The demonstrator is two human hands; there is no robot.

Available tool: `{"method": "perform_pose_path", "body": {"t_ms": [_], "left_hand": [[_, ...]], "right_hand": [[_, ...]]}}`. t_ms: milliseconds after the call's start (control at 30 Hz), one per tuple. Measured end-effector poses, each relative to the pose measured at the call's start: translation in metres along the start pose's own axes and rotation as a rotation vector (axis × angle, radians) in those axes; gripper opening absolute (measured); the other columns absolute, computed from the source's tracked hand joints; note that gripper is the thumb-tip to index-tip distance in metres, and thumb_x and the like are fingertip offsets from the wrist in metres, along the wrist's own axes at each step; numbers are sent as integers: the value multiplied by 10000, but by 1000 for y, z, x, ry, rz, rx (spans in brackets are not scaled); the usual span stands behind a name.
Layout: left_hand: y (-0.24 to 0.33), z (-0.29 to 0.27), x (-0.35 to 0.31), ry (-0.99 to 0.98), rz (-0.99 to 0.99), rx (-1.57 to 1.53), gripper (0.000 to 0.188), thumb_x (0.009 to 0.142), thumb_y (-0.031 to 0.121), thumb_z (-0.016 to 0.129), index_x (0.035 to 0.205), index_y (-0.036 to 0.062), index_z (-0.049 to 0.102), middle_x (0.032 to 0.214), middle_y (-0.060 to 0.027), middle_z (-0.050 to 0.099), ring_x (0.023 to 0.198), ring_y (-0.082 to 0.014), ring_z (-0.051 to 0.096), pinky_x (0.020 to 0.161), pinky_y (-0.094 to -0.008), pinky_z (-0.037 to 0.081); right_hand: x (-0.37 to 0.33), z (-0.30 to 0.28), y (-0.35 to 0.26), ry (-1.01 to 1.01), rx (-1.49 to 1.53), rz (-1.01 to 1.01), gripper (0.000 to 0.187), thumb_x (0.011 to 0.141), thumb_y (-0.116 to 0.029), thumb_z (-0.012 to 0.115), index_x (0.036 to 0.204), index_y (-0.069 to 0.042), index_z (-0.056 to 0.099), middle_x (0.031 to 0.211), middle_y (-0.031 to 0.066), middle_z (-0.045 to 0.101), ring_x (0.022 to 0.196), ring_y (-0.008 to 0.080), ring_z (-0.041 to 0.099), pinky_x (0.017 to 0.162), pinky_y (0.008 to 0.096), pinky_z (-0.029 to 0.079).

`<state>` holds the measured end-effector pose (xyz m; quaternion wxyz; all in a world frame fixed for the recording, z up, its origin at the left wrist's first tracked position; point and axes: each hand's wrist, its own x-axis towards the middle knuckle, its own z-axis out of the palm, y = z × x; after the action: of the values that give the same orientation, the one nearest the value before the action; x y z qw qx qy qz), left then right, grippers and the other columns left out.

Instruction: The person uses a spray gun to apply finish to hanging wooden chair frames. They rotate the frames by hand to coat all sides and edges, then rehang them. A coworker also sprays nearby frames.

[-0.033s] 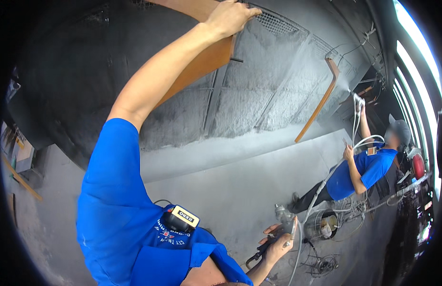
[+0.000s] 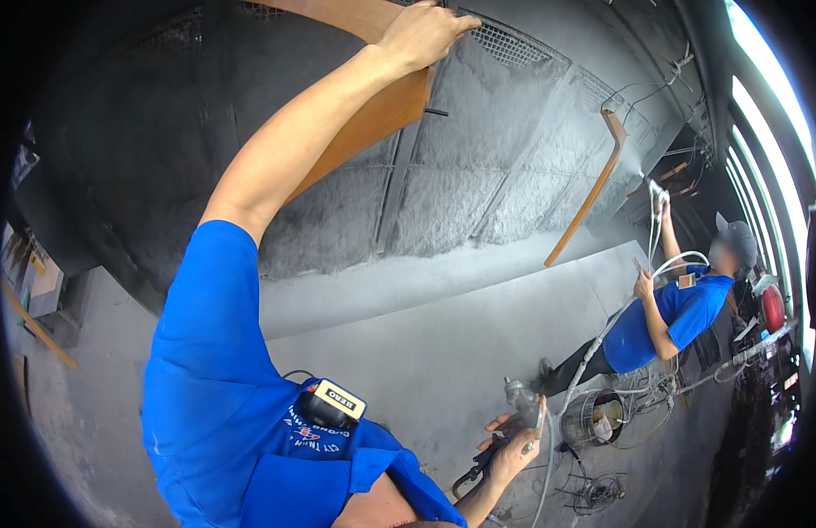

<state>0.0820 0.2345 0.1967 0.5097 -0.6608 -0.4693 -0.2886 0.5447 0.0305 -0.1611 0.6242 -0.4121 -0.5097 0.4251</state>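
A worker in a blue short-sleeved shirt (image 2: 214,352) stands in a soot-grey spray booth, hands well apart: the left hand (image 2: 428,35), raised high, is clamped on the end of a brown wooden panel (image 2: 368,119) held up before the booth wall, while the right hand (image 2: 509,453), low down, grips a metallic spray gun (image 2: 522,398). The dark wall (image 2: 452,189), streaked with pale dust and divided by upright seams, carries mesh grilles (image 2: 512,44) along its top; a lighter grey ledge (image 2: 408,286) runs along its foot. Below spreads a dull grey floor (image 2: 426,374), scuffed and blotched at left, where a wooden strip (image 2: 40,326) leans near a cabinet (image 2: 49,286). At right, a co-worker (image 2: 681,312) in a blue shirt and grey cap lifts one hand (image 2: 661,202) beside a pale mist, facing a bent wooden bar (image 2: 588,202) hung from wires. Hoses (image 2: 593,352) loop past a metal bucket (image 2: 593,418) to the floor, and bright light strips (image 2: 764,189) line the far right side.
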Motion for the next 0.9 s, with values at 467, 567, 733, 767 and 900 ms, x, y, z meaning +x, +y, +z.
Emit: {"method": "perform_pose_path", "body": {"t_ms": [467,567,733,767,900], "left_hand": [[-56,68,-37,-81,-222,-157,375,965,100,627,1340,113,650,1081,-202,714,1029,-362,676,924,-450,528],[-62,60,-36,-210,-313,-40,383,972,119,622,1355,120,639,1090,-207,714,1024,-371,678,918,-453,538],[-46,44,-32,-85,-96,145,331,966,166,633,1286,85,653,1132,-167,691,1129,-360,640,1007,-446,496],[-42,38,-30,-11,29,246,294,969,208,627,1233,87,675,1022,-161,703,1041,-352,666,954,-461,507],[-9,8,-67,-104,-81,259,347,939,104,662,1282,52,644,1372,-155,622,1371,-375,501,1164,-485,393]], "right_hand": [[101,34,61,30,18,362,756,1043,-639,387,1568,-95,372,1012,142,677,711,147,667,405,248,525],[118,34,64,11,119,355,749,1048,-624,391,1564,-81,374,1049,143,669,733,146,665,415,242,529],[140,27,62,-24,113,225,712,1066,-596,351,1558,-83,387,1001,117,658,686,150,634,410,240,495],[143,27,62,-30,84,215,707,1068,-591,347,1554,-79,394,992,116,654,682,150,634,408,239,491],[156,36,57,-61,-5,245,710,1072,-593,328,1529,-60,431,948,118,651,657,148,631,392,241,460]]}}
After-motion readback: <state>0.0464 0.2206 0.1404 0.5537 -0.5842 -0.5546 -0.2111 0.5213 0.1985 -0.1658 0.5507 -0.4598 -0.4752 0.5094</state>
